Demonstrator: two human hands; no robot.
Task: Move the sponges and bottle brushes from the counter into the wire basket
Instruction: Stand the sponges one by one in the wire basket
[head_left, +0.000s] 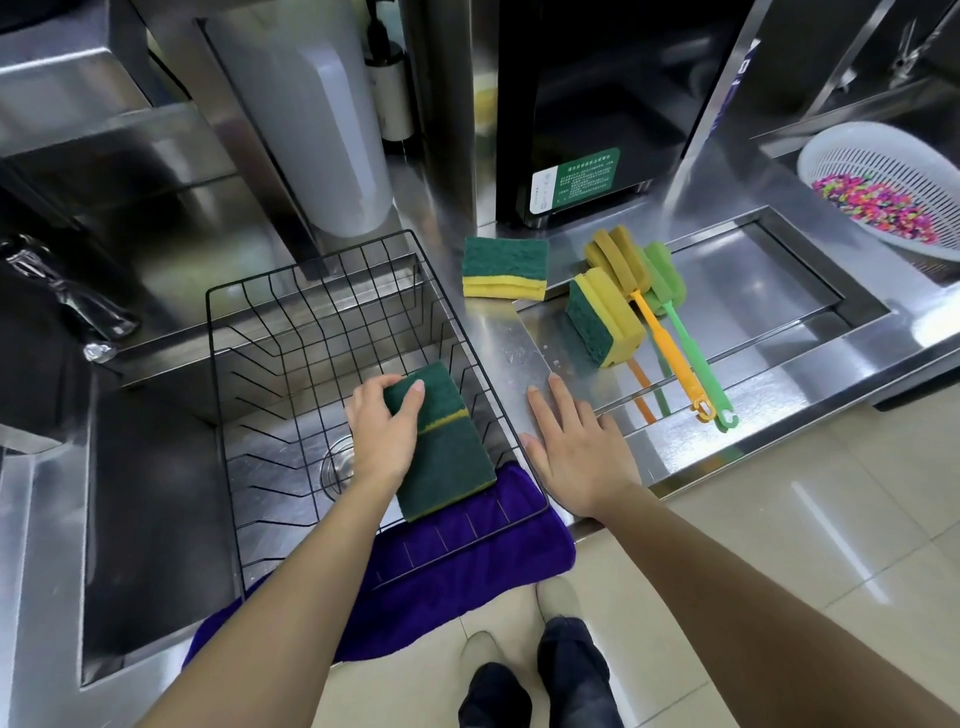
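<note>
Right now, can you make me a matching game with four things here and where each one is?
Things:
1. sponge in the left hand
2. flat sponge
3. orange brush
4. white strainer

Places:
A. far right, holding colourful beads
B. lying on the counter beside the green brush
C. over the wire basket
D. on the counter just behind the basket's right corner

Pairs: 1-C, 2-D, 3-B, 4-A
</note>
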